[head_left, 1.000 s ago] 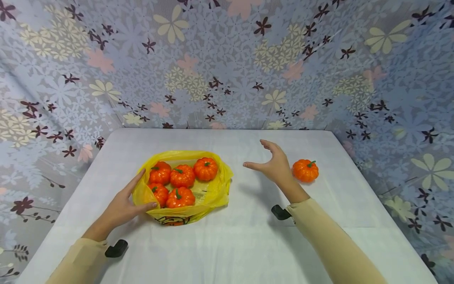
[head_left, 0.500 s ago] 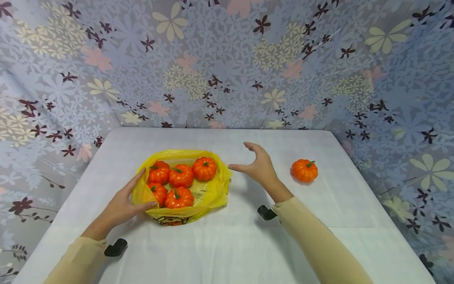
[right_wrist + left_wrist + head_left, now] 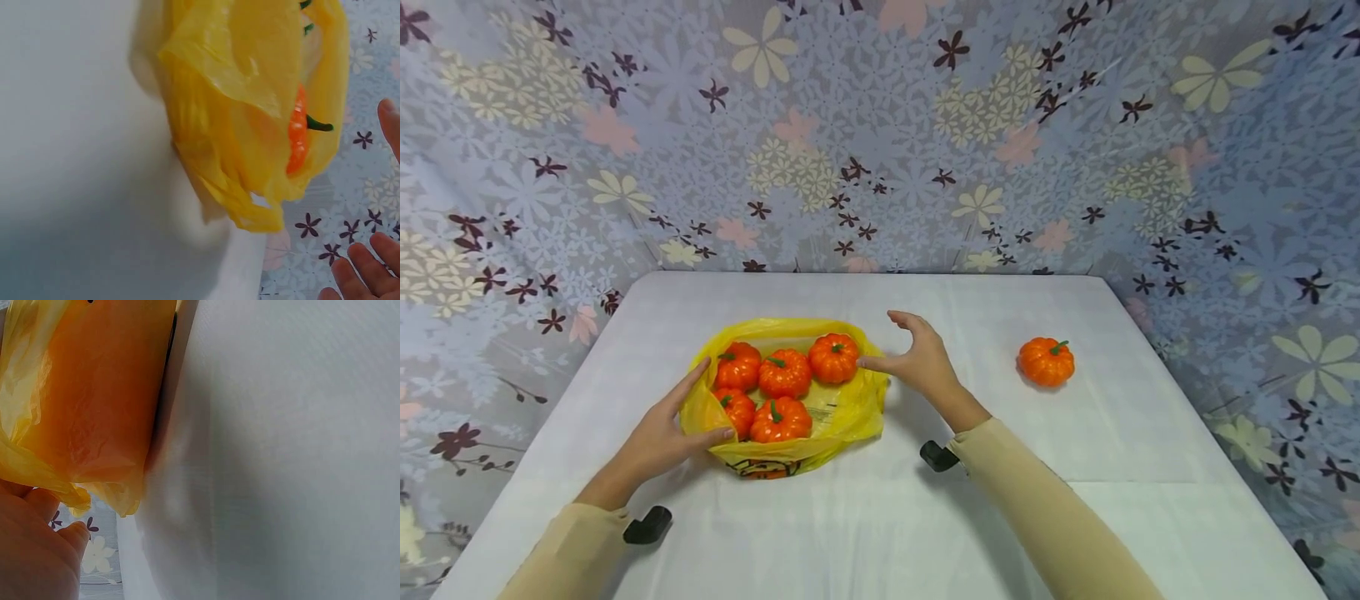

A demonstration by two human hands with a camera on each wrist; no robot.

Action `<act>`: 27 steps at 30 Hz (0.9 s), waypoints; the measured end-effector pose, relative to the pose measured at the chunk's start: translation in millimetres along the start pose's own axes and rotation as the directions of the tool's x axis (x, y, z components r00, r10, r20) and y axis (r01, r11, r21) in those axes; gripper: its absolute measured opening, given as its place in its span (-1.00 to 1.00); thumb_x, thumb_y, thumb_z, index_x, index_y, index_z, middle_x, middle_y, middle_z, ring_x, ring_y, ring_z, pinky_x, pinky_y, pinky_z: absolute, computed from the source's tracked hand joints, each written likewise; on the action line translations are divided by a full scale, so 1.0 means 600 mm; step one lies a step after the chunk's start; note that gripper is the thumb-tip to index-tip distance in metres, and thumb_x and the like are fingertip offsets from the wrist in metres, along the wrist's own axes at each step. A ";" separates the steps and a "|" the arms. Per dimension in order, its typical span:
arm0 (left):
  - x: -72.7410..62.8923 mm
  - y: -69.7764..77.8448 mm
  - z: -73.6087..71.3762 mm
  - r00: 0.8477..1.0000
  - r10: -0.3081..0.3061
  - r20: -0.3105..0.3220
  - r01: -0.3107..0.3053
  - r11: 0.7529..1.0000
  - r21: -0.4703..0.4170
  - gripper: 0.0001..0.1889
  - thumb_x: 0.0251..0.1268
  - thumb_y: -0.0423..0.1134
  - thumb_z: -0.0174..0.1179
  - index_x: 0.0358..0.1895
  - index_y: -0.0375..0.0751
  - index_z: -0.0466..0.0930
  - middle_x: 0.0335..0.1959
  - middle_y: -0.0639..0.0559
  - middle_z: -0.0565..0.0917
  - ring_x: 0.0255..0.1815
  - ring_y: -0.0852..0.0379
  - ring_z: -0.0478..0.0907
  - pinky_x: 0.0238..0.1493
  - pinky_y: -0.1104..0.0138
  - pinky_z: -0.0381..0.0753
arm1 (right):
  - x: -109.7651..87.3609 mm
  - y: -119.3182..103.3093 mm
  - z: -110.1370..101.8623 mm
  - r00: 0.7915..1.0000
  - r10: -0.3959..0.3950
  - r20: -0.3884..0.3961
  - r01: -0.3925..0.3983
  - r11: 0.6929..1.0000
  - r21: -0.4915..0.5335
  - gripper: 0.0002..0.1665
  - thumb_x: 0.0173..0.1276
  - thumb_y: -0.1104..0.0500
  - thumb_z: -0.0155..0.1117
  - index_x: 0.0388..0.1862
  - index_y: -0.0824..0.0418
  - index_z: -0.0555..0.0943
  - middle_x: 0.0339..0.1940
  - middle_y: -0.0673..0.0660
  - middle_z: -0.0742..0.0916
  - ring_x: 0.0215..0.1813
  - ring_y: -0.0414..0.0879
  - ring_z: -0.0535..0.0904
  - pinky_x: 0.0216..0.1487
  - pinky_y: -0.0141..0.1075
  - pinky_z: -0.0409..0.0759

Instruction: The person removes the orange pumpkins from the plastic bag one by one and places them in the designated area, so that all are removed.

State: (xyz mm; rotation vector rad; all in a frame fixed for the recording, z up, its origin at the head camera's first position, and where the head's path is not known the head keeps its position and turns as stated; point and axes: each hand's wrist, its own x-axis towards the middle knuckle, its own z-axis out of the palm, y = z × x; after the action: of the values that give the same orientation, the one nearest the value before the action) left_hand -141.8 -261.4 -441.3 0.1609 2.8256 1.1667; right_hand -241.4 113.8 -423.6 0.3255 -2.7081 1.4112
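Note:
A yellow plastic bag [image 3: 852, 421] sits with its mouth wide on the white table, several small orange pumpkins [image 3: 785, 372] inside it. My left hand [image 3: 658, 442] rests against the bag's left side, thumb at the front rim and fingers spread along the outside. My right hand [image 3: 927, 362] is at the bag's right rim, thumb and fingers apart, holding nothing. Its thumb tip appears over the rim, close to the right-hand pumpkin in the bag; contact is unclear. In the right wrist view the bag [image 3: 231, 125] shows one pumpkin [image 3: 298, 134] through its mouth.
Another orange pumpkin [image 3: 1047, 362] lies on the table [image 3: 1120, 433], to the right of my right hand. Flowered cloth [image 3: 880, 150] hangs behind the table and along both sides. A black wrist device [image 3: 647, 526] juts from each sleeve.
My right hand has moved left, away from the lone pumpkin, to the bag's right rim. The left hand, the bag and the pumpkins have stayed in place.

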 end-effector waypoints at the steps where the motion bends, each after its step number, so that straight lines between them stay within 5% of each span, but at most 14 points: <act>1: -0.001 0.000 0.000 1.000 0.001 -0.002 -0.001 1.000 0.000 0.18 0.09 0.14 0.49 0.67 0.11 -0.14 0.58 -0.36 0.05 0.49 -0.53 0.02 0.29 -0.48 0.07 | 0.000 0.001 0.004 1.000 0.000 0.004 0.000 1.000 0.004 0.11 -0.02 -0.17 0.68 0.47 0.19 0.42 0.40 0.17 0.51 0.40 0.13 0.39 0.38 0.06 0.41; 27: -0.006 -0.004 0.005 1.000 0.002 -0.011 -0.002 1.000 -0.024 0.17 0.08 0.14 0.50 0.67 0.13 -0.12 0.58 -0.33 0.08 0.50 -0.51 0.04 0.31 -0.46 0.09 | 0.001 0.007 0.097 0.994 0.021 0.104 -0.026 0.999 0.047 0.08 -0.03 -0.17 0.69 0.41 0.25 0.45 0.36 0.16 0.56 0.42 0.08 0.39 0.44 -0.03 0.35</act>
State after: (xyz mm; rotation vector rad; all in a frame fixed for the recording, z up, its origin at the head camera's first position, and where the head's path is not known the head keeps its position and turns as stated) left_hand -138.1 -261.5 -444.7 0.1562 2.8202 1.2050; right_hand -240.9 68.7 -460.1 0.3819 -2.7708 1.5088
